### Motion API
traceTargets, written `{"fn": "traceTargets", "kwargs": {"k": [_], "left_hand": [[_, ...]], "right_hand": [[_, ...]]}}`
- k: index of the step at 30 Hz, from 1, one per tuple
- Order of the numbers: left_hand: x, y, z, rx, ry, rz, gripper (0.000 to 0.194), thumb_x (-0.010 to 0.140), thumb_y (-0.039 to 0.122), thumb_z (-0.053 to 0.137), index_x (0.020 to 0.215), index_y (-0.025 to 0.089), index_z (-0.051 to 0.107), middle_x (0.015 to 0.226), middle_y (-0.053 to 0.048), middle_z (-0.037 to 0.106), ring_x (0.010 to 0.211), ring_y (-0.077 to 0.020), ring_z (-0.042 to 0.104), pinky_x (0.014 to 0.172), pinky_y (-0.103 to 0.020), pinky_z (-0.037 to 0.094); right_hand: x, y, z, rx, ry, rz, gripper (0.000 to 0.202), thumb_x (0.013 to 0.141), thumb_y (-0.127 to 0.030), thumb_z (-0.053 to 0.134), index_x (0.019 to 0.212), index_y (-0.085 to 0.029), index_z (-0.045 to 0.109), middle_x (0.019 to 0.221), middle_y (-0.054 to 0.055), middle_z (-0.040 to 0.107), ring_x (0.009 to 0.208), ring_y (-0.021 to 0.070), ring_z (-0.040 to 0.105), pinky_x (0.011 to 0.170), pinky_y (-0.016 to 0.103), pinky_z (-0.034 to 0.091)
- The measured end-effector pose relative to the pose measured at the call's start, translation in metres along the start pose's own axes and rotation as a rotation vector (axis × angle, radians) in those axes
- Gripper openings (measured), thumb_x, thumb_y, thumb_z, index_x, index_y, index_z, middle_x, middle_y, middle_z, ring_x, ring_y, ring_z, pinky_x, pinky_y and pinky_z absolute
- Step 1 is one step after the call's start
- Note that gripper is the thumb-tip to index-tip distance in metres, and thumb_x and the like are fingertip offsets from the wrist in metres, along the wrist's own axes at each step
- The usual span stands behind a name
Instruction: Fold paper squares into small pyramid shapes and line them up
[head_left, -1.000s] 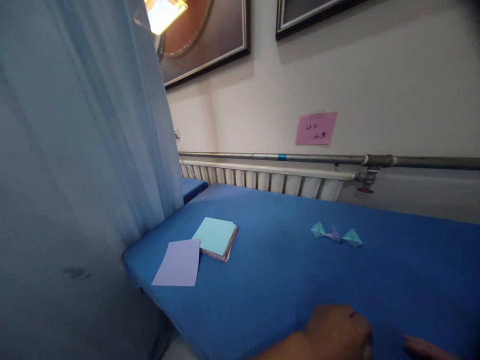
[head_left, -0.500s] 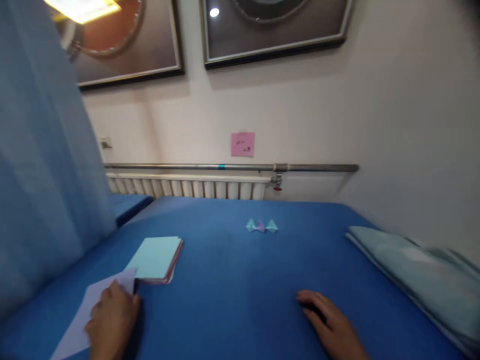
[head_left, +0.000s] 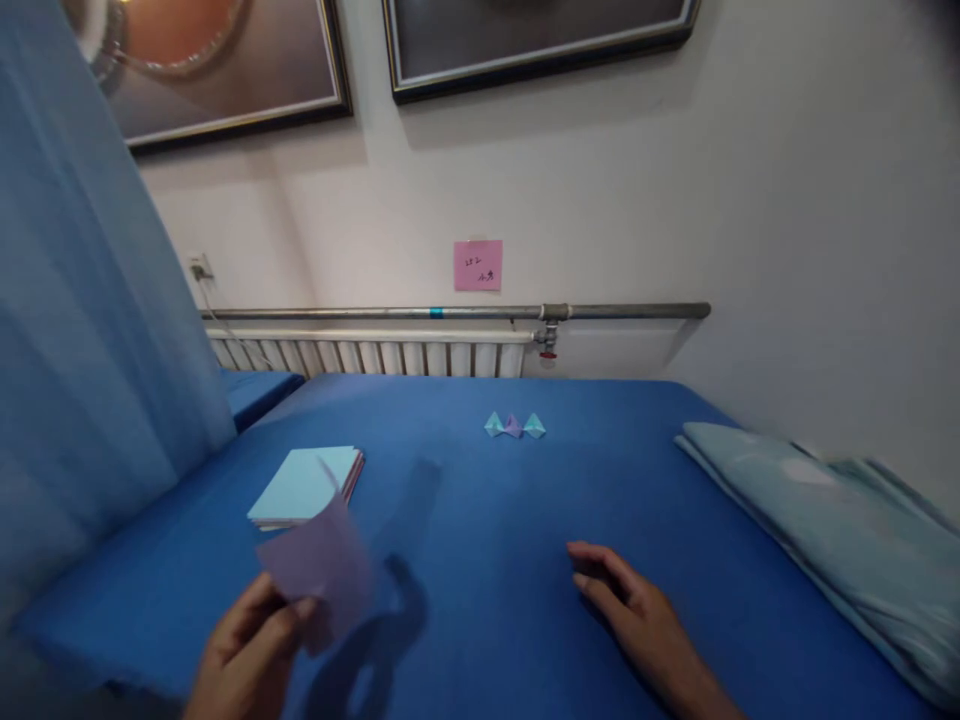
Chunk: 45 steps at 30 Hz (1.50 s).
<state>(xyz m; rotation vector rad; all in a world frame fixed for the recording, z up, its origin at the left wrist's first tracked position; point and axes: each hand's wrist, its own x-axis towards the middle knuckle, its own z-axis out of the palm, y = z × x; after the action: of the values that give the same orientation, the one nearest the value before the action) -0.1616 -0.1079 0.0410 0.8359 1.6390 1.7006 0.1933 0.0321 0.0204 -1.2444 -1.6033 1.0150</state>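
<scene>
A sheet of purple paper (head_left: 328, 567) is lifted above the bed, pinched between the thumb and fingers of my left hand (head_left: 251, 640); it curls and is a little blurred. Behind it lies a stack of square coloured paper (head_left: 301, 482) with a light blue sheet on top. My right hand (head_left: 641, 612) rests over the blue surface with its thumb and fingers slightly apart and nothing between them. Farther off, a small row of folded paper shapes (head_left: 513, 427), turquoise at both ends and purple in the middle, lies on the blue surface.
The blue bed surface (head_left: 480, 540) reaches back to a radiator (head_left: 390, 357) and pipe (head_left: 337, 314). A folded pale green cloth (head_left: 810, 510) lies on the right. At the left hangs a blue curtain (head_left: 90, 330). A pink note (head_left: 478, 266) is on the wall.
My left hand has raised the purple sheet off the surface and carried it rightward, in front of the stack. The right hand stays about where it was. The view has tilted slightly down.
</scene>
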Motion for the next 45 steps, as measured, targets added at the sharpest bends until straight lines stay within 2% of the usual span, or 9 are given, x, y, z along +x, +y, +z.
{"fn": "traceTargets", "kwargs": {"k": [3, 7, 16, 21, 24, 28, 33, 38, 45], "left_hand": [[-0.027, 0.035, 0.076, -0.339, -0.196, -0.297, 0.034, 0.057, 0.028, 0.069, 0.09, 0.018, 0.069, 0.069, -0.001, 0.068, 0.063, -0.0207, 0.063, 0.057, -0.03, 0.049], [-0.047, 0.034, 0.112, -0.489, -0.336, -0.488, 0.032, 0.059, 0.024, 0.069, 0.09, 0.018, 0.07, 0.068, -0.001, 0.07, 0.063, -0.0202, 0.065, 0.059, -0.03, 0.05], [-0.049, -0.005, 0.125, -0.286, -0.511, -0.425, 0.015, 0.067, 0.029, 0.07, 0.068, 0.017, 0.06, 0.057, 0.004, 0.059, 0.051, -0.0107, 0.053, 0.054, -0.022, 0.043], [-0.043, -0.003, 0.12, 0.189, -0.579, 0.199, 0.006, 0.075, 0.025, 0.061, 0.079, 0.022, 0.064, 0.088, -0.003, 0.069, 0.084, -0.0193, 0.063, 0.074, -0.03, 0.05], [-0.039, -0.005, 0.11, 0.417, -0.744, 0.64, 0.017, 0.075, 0.02, 0.054, 0.085, 0.026, 0.066, 0.1, -0.005, 0.071, 0.101, -0.0253, 0.062, 0.087, -0.041, 0.048], [-0.048, -0.027, 0.099, 0.63, -0.771, 0.872, 0.023, 0.077, 0.016, 0.051, 0.093, 0.027, 0.064, 0.102, -0.005, 0.071, 0.101, -0.0244, 0.063, 0.093, -0.043, 0.046], [-0.065, -0.053, 0.091, 0.776, -0.802, 0.903, 0.042, 0.076, 0.014, 0.054, 0.116, 0.026, 0.055, 0.112, -0.006, 0.069, 0.107, -0.0246, 0.061, 0.096, -0.043, 0.043], [-0.058, -0.047, 0.091, 0.855, -0.861, 0.84, 0.036, 0.081, 0.02, 0.055, 0.115, 0.03, 0.059, 0.114, -0.005, 0.068, 0.103, -0.0255, 0.061, 0.09, -0.042, 0.046], [-0.048, -0.033, 0.117, 0.785, -0.782, 0.582, 0.018, 0.089, 0.031, 0.049, 0.098, 0.027, 0.064, 0.081, 0.0, 0.069, 0.077, -0.0188, 0.063, 0.072, -0.031, 0.048]], "right_hand": [[-0.023, -0.02, 0.01, 0.361, -0.162, 0.198, 0.038, 0.076, -0.049, 0.06, 0.104, -0.024, 0.067, 0.113, 0.01, 0.067, 0.105, 0.0283, 0.061, 0.088, 0.043, 0.047], [-0.046, -0.041, 0.018, 0.771, -0.346, 0.314, 0.053, 0.071, -0.047, 0.066, 0.116, -0.021, 0.059, 0.12, 0.011, 0.063, 0.107, 0.0275, 0.06, 0.089, 0.042, 0.045], [-0.061, -0.056, 0.005, 0.682, -0.2, 0.241, 0.038, 0.079, -0.053, 0.059, 0.097, -0.02, 0.065, 0.091, 0.006, 0.068, 0.085, 0.0209, 0.063, 0.081, 0.035, 0.047], [-0.064, -0.045, -0.008, 0.159, 0.003, -0.159, 0.01, 0.082, -0.028, 0.057, 0.081, -0.023, 0.066, 0.085, 0.003, 0.069, 0.084, 0.0196, 0.063, 0.08, 0.034, 0.047], [-0.07, -0.041, -0.024, -0.101, -0.049, -0.469, 0.017, 0.085, -0.018, 0.049, 0.086, -0.026, 0.064, 0.093, 0.003, 0.069, 0.09, 0.0196, 0.063, 0.088, 0.038, 0.043], [-0.086, -0.031, -0.035, -0.364, -0.244, -0.555, 0.022, 0.085, -0.011, 0.047, 0.094, -0.027, 0.059, 0.101, 0.002, 0.068, 0.096, 0.0184, 0.061, 0.087, 0.037, 0.042], [-0.101, -0.017, -0.034, -0.545, -0.353, -0.424, 0.034, 0.08, -0.003, 0.045, 0.103, -0.025, 0.056, 0.101, 0.003, 0.068, 0.099, 0.0201, 0.059, 0.086, 0.038, 0.041], [-0.101, -0.014, -0.036, -0.529, -0.363, -0.369, 0.027, 0.082, -0.01, 0.053, 0.101, -0.027, 0.059, 0.101, 0.003, 0.069, 0.098, 0.022, 0.059, 0.087, 0.039, 0.041], [-0.104, -0.006, -0.026, -0.408, -0.058, -0.069, 0.032, 0.084, -0.023, 0.057, 0.116, -0.028, 0.056, 0.087, 0.003, 0.068, 0.078, 0.0201, 0.062, 0.069, 0.033, 0.049]]}}
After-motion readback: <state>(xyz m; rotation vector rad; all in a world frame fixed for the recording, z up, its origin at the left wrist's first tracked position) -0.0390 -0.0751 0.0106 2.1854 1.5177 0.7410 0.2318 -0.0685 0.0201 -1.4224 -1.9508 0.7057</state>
